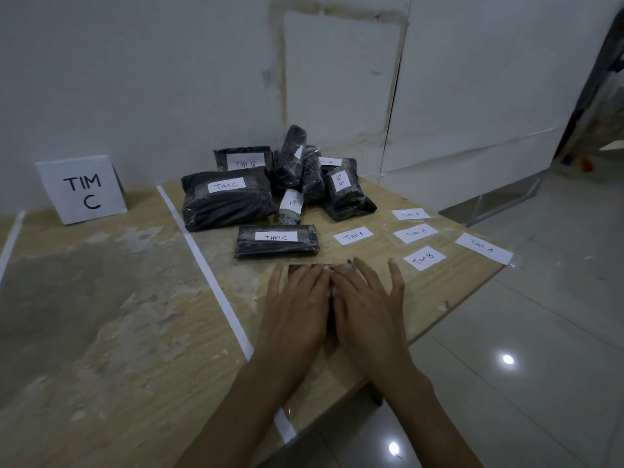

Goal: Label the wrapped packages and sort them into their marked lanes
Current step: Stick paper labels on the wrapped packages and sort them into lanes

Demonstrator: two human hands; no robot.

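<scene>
most of the wrapped package (305, 267) nearest the person is hidden. the left hand (297, 309) and right hand (368, 307) lie flat on it side by side, fingers straight and a little spread, pressing down rather than gripping. only its dark far edge and a sliver between the hands show, and i cannot tell whether it carries a label. it sits on the wooden table (101, 332), right of the long white tape line (206, 275) and just in front of a flat package marked tim c (277, 239).

behind that is a heap (226, 204) of black wrapped packages, seven that i can tell apart. they overlap, so some of their labels are cut off or unreadable.

five loose labels (353, 235) lie to the right: four read tim a, and one is a tim b label (423, 258). one folded tim c sign (82, 189) stands at far left, near a second tape line (11, 241) cut off by the frame edge.
</scene>
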